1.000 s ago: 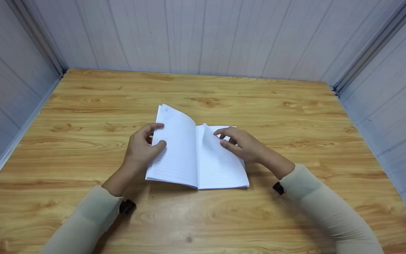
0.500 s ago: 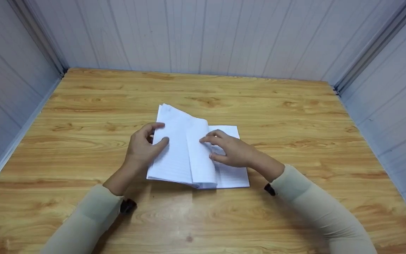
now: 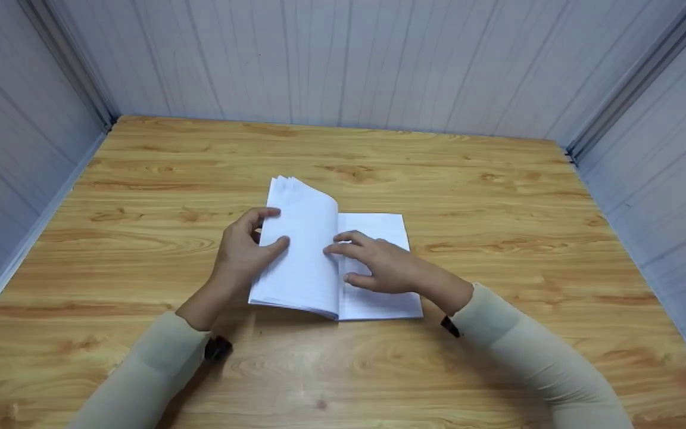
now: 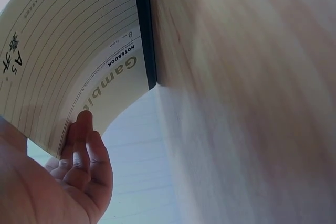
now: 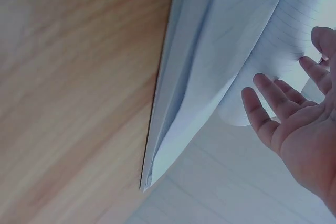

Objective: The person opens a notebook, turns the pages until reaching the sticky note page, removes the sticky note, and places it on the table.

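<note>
An open notebook [image 3: 304, 256] with white ruled pages lies in the middle of the wooden table. My left hand [image 3: 242, 247] grips the raised left half by its outer edge, thumb on the page and fingers behind. In the left wrist view, the cream cover [image 4: 100, 35] with "Gambit" and "NOTEBOOK" printed on it bends upward, fingers against it, beside a dark spine strip [image 4: 145, 30]. My right hand [image 3: 382, 262] reaches over the right page [image 3: 376, 229], fingers extended, tips at the left page near the fold. In the right wrist view those fingers [image 5: 268, 95] are spread and hold nothing.
The wooden table [image 3: 319, 369] stretches around the notebook on every side. Pale panelled walls [image 3: 343, 59] enclose its back, left and right. A small black object [image 3: 218, 348] is at the left cuff, and another black piece [image 3: 450, 326] at the right cuff.
A page has turned over from the right side to the left, joining the pages under my left thumb. My right hand has moved leftward and slightly nearer; the left hand has stayed almost still.
</note>
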Demonstrator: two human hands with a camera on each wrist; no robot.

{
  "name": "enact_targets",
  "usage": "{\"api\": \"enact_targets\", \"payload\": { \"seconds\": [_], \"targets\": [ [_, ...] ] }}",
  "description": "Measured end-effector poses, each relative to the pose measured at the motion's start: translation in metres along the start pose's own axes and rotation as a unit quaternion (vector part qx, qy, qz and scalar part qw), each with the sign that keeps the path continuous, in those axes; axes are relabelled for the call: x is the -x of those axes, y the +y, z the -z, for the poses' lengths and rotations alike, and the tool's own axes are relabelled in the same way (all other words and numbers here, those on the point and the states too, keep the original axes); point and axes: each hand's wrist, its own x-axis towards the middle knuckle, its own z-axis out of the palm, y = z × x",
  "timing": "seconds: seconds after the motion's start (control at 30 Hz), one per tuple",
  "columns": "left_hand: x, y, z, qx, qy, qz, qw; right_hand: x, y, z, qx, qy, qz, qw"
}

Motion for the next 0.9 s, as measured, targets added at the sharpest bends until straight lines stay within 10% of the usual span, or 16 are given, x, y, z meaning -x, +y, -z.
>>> {"api": "enact_targets", "payload": {
  "seconds": [0.33,0.6,0.9],
  "targets": [
    [0.0,0.0,0.002,0.009,0.005,0.003,0.9999,0.01,0.027,0.012,0.029,0.059,-0.103,0.992],
    [0.0,0.001,0.001,0.016,0.005,0.01,0.9998,0.016,0.043,0.015,0.037,-0.038,-0.26,0.964],
    [0.0,0.001,0.001,0.015,0.002,0.011,0.9998,0.018,0.052,0.012,0.045,-0.073,-0.292,0.953]
  ]
}}
